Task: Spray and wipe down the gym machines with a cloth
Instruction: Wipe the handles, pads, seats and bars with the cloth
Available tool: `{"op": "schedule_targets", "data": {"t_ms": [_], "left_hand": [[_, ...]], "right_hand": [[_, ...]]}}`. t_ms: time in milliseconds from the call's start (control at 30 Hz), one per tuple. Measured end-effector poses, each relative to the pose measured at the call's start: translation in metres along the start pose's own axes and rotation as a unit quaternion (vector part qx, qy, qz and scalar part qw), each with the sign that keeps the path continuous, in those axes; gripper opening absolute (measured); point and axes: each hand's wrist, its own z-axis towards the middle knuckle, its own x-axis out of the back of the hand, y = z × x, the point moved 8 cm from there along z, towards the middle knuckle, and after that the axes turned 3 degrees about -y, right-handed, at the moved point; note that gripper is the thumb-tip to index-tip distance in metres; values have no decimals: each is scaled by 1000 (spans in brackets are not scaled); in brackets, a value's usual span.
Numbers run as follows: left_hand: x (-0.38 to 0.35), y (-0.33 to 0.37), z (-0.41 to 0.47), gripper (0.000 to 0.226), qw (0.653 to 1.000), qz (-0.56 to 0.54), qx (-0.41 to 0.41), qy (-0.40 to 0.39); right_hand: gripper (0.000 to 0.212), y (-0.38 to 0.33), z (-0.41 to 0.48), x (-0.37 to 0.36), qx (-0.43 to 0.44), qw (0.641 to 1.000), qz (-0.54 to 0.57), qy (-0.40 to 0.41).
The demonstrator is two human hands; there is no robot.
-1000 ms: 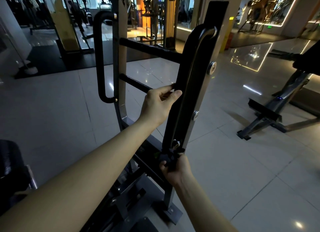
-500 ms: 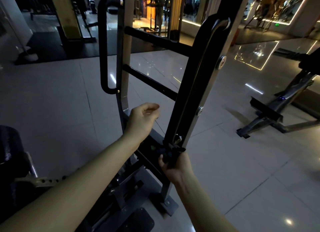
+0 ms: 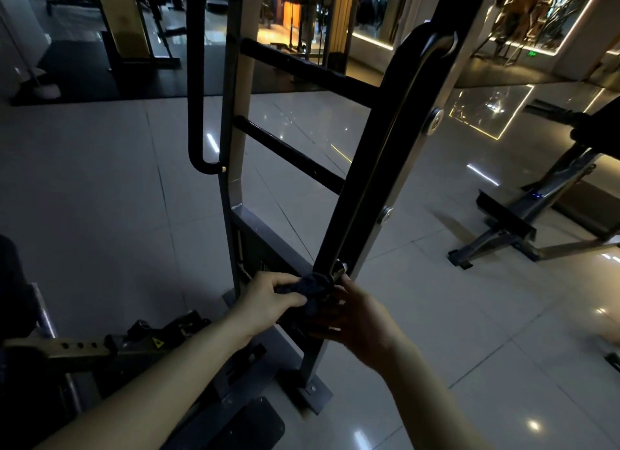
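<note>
A grey and black gym machine frame [image 3: 235, 121] stands in front of me, with two black crossbars and a long black padded handle [image 3: 375, 154] running down its right upright. A dark blue cloth [image 3: 310, 287] is bunched at the foot of that handle. My left hand [image 3: 268, 302] grips the cloth's left side. My right hand [image 3: 352, 318] holds the cloth from the right, just under the handle's lower bolt. No spray bottle shows.
A second machine's grey base [image 3: 510, 228] lies on the tiles at the right. An adjustment bar with holes and a yellow warning sticker [image 3: 100, 345] sits at lower left. A black foot plate [image 3: 248, 422] lies below my arms. Glossy tile floor surrounds the frame.
My left hand let go of the lower crossbar and dropped to the cloth, which it now grips beside my right hand. The view tilted down.
</note>
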Motion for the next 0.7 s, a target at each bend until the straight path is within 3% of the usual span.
{"op": "schedule_targets", "data": {"t_ms": [167, 233, 367, 533, 700], "left_hand": [[26, -23, 13, 17, 976, -153, 80, 131], [15, -25, 24, 20, 965, -218, 104, 106], [-38, -19, 41, 30, 924, -348, 158, -22], [-46, -12, 48, 30, 920, -359, 159, -20], [-32, -8, 45, 25, 950, -288, 118, 20]], "right_hand": [[29, -23, 0, 28, 63, 989, -101, 93], [26, -37, -2, 34, 126, 976, -120, 128], [24, -59, 3, 31, 225, 950, -163, 144], [28, -48, 11, 31, 196, 957, -161, 139], [31, -46, 10, 35, 193, 959, -162, 132]]}}
